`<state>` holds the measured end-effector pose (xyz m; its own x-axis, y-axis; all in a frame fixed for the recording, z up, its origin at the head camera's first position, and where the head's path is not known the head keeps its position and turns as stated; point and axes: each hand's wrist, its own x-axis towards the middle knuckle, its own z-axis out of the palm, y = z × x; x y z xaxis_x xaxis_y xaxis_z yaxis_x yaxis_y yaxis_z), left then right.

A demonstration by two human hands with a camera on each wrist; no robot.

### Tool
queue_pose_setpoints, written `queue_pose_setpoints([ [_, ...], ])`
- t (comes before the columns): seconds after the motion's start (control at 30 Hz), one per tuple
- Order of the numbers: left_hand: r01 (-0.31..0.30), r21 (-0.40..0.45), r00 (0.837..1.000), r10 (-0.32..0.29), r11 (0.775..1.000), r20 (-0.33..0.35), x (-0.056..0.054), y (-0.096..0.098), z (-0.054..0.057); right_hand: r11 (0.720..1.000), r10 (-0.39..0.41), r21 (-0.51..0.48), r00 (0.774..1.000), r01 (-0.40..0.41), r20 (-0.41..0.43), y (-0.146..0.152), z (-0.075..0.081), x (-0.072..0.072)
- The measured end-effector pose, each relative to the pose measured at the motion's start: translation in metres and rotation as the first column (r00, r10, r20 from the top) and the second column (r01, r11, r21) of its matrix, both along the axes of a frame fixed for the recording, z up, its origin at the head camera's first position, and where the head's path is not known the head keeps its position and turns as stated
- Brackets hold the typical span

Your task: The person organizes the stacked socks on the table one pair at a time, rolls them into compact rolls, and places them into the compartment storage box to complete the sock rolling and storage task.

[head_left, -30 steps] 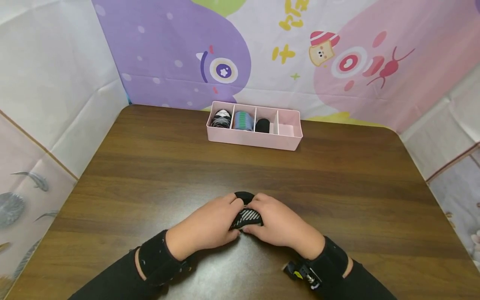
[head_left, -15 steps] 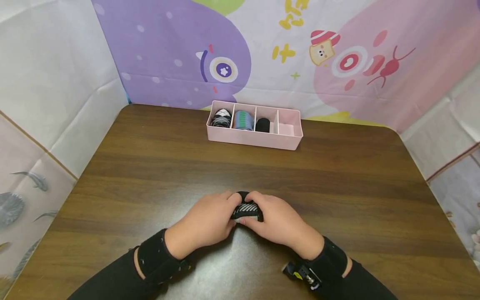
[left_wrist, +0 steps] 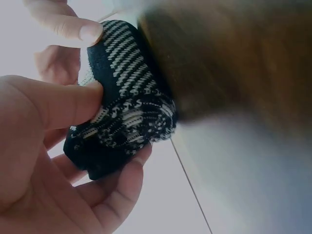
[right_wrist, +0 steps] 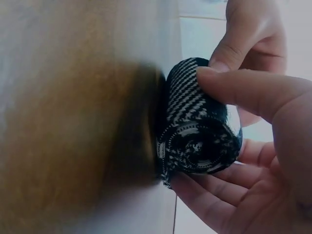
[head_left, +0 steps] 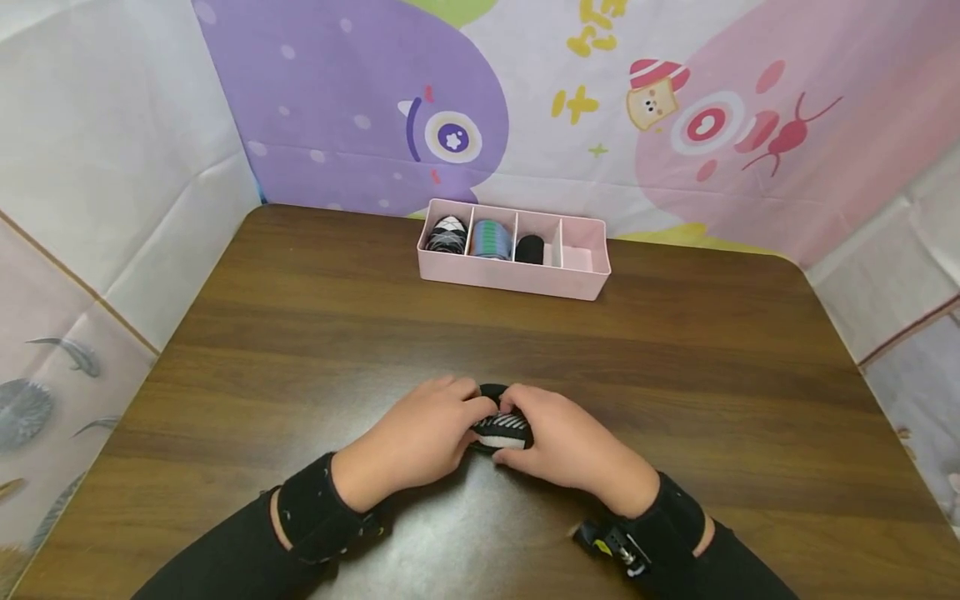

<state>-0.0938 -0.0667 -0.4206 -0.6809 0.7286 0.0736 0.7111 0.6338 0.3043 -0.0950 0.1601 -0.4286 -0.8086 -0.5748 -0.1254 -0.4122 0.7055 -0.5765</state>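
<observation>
A black sock with slanted white stripes (head_left: 512, 422) is rolled up at the table's near middle, between both hands. My left hand (head_left: 420, 433) grips one end of the roll; in the left wrist view its thumb presses the rolled sock (left_wrist: 124, 58) and its fingers curl beneath. From the other side my right hand (head_left: 577, 437) holds it, thumb on the striped face and fingers underneath. Spiral layers show at the end of the sock roll (right_wrist: 197, 146) in the right wrist view. A white band shows on its near side in the head view.
A pink divided box (head_left: 510, 276) stands at the table's back. Its compartments hold an argyle sock roll (head_left: 447, 236), a blue and green one (head_left: 492, 240) and a black one (head_left: 530, 250); the rightmost compartment is bare. A printed cloth (head_left: 540, 158) hangs behind.
The sock roll has turned between my hands, and its white band shows more plainly. The fingers have shifted their hold. The whole head view has drifted slightly.
</observation>
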Motion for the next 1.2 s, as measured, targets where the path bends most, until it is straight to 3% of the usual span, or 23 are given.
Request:
queue_pose_setpoints([
  [0.17, 0.015, 0.029, 1.000, -0.014, 0.999, -0.020, 0.000, -0.001, 0.000, 1.000, 0.015, -0.004, 1.000, -0.015, 0.019, -0.002, -0.001, -0.001],
  [0.47, -0.041, 0.036, 0.993, 0.036, 0.999, 0.115, -0.002, 0.004, -0.005, 0.999, -0.051, -0.009, 0.995, 0.050, -0.089, 0.001, 0.001, 0.002],
  [0.67, -0.077, -0.003, 0.982, 0.076, 0.997, 0.174, 0.000, 0.007, -0.003, 1.000, 0.001, -0.018, 0.991, -0.003, -0.135, 0.002, -0.001, 0.003],
  [0.77, -0.109, -0.025, 0.976, 0.112, 0.994, 0.188, 0.001, 0.008, -0.002, 0.999, 0.030, -0.021, 0.992, -0.033, -0.122, 0.002, -0.002, 0.001],
  [0.9, -0.136, -0.036, 0.967, 0.141, 0.990, 0.212, 0.003, 0.008, 0.001, 0.998, 0.043, -0.045, 0.998, -0.045, -0.042, 0.003, -0.003, -0.002],
  [0.97, -0.144, -0.042, 0.968, 0.150, 0.989, 0.203, 0.004, 0.007, 0.003, 0.997, 0.050, -0.058, 0.999, -0.050, -0.010, 0.004, -0.005, -0.003],
  [1.07, -0.141, -0.034, 0.981, 0.144, 0.989, 0.132, 0.005, 0.006, 0.004, 0.996, 0.057, -0.067, 0.998, -0.056, 0.019, 0.003, -0.006, -0.005],
  [1.2, -0.088, -0.004, 0.996, 0.088, 0.996, 0.034, 0.005, 0.005, 0.005, 0.998, 0.047, -0.047, 0.996, -0.044, 0.071, 0.002, -0.006, -0.006],
])
